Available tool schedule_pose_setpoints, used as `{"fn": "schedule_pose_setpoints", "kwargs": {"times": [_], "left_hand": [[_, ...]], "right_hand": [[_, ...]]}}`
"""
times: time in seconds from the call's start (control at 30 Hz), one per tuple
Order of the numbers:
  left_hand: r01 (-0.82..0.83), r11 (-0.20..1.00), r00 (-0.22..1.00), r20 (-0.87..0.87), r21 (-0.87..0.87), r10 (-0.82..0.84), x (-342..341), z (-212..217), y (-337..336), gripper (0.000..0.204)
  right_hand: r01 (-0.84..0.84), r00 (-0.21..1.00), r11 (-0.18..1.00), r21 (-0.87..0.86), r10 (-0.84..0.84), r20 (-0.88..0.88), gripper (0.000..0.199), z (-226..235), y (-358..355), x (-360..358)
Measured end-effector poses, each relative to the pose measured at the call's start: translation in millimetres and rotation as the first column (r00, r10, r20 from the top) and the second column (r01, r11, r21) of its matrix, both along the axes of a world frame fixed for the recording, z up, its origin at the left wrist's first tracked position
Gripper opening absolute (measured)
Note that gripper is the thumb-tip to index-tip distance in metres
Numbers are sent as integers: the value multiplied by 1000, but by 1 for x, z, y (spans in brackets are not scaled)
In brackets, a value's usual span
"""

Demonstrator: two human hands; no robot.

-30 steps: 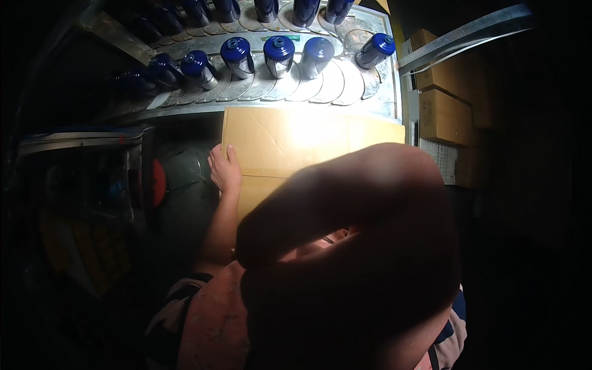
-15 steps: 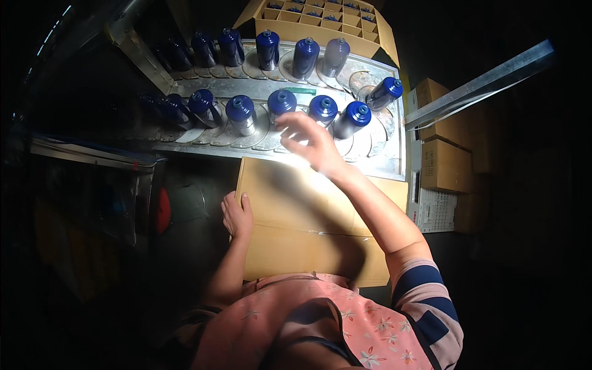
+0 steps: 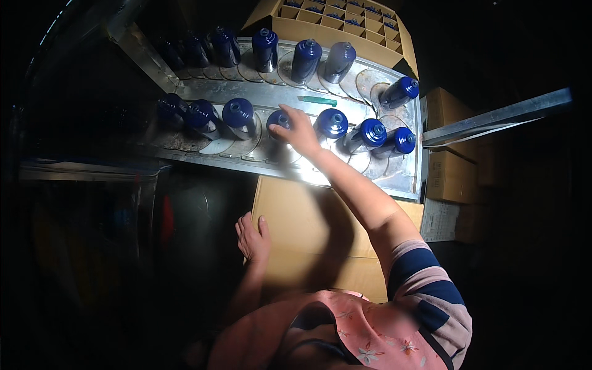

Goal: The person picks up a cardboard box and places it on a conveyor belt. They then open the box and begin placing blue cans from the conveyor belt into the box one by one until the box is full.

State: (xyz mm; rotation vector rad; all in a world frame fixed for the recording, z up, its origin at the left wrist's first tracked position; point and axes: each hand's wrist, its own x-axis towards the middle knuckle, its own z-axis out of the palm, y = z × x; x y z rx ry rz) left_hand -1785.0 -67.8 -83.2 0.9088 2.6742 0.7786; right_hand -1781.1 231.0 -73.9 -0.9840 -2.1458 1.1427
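With thumb and fingers round its top, my right hand (image 3: 296, 128) grips a blue bottle (image 3: 278, 119) in the front row of a metal conveyor. Part of that bottle is hidden by the hand, and I cannot tell if it is lifted. My left hand (image 3: 253, 238) lies against the left edge of a brown cardboard box (image 3: 290, 213), fingers stretched out. More blue bottles flank the gripped one, among them one on its left (image 3: 239, 117) and one on its right (image 3: 333, 124). All stand upright, with narrow open necks.
The metal conveyor (image 3: 262, 92) bends round at the right and carries a back row of bottles (image 3: 306, 60). Behind it stands an open divided carton (image 3: 336, 32) holding bottles. A metal bar (image 3: 499, 117) juts out right, above stacked cartons (image 3: 453, 176).
My right hand has come down from hovering with spread fingers onto a bottle. Front-row bottles have shifted rightward past it. My left hand stays at the box edge; the whole view has shifted slightly.
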Motion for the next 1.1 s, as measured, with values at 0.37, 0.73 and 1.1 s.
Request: {"fn": "schedule_pose_setpoints", "kwargs": {"times": [0.37, 0.73, 1.1], "left_hand": [[11, 998, 1000, -24, 58, -9, -13, -4, 13, 34], [37, 996, 998, -48, 78, -34, 27, -30, 32, 28], [48, 996, 999, -26, 72, -47, 41, -48, 45, 29]], "right_hand": [[92, 934, 980, -176, -146, -326, 30, 57, 50, 62], [493, 754, 866, -86, -474, -455, 28, 132, 221, 249], [368, 846, 924, 109, -283, -452, 33, 3, 316, 73]]}}
